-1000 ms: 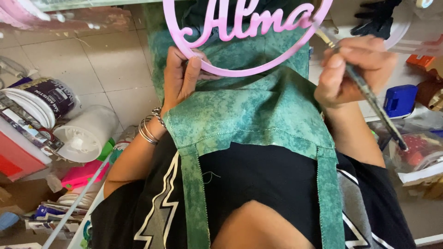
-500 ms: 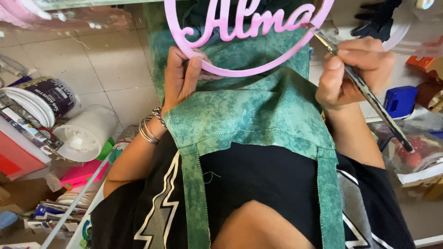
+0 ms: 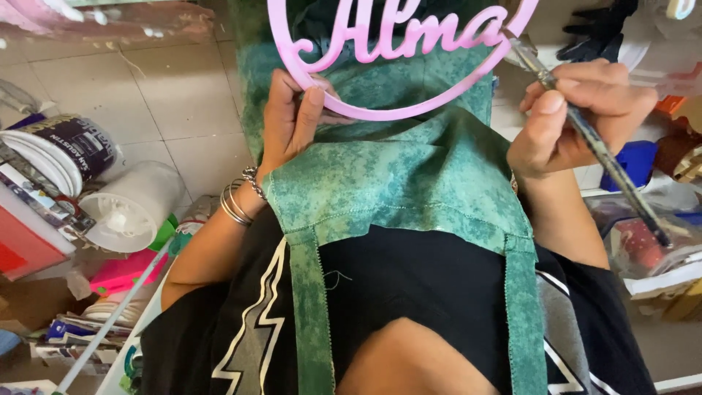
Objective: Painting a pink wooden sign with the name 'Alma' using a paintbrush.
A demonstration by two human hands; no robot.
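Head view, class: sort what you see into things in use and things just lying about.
In use: pink ring sign, left hand, paintbrush, right hand, green apron.
Lying about: white tub, dark paint can, blue object.

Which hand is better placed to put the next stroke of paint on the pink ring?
Probably the right hand: it already grips the paintbrush, whose tip sits at the edge of the pink ring. The left hand is busy pinching the ring's lower rim to steady it.
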